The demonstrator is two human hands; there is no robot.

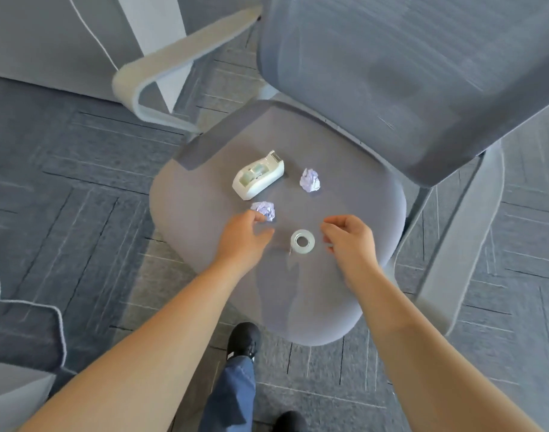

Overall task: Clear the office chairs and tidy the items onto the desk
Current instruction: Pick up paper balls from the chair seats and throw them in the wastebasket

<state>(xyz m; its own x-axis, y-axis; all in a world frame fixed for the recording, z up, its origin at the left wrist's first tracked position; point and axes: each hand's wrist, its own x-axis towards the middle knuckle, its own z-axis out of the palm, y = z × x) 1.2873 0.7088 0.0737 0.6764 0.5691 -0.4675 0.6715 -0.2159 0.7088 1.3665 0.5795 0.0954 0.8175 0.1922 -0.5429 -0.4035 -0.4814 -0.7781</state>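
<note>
A grey office chair seat (345,194) holds a white tape dispenser (258,175), two crumpled pale paper balls and a loose roll of clear tape (303,241). One paper ball (310,180) lies to the right of the dispenser. The other paper ball (264,209) lies in front of it, and the fingertips of my left hand (245,236) touch its near edge without closing on it. My right hand (349,241) hovers just right of the tape roll, fingers curled and apart, holding nothing.
The chair's mesh backrest (407,73) rises at the back right, with grey armrests (173,67) on both sides. Grey carpet tiles cover the floor. A white cable (58,319) trails at the left. My black shoes (243,339) stand just before the seat.
</note>
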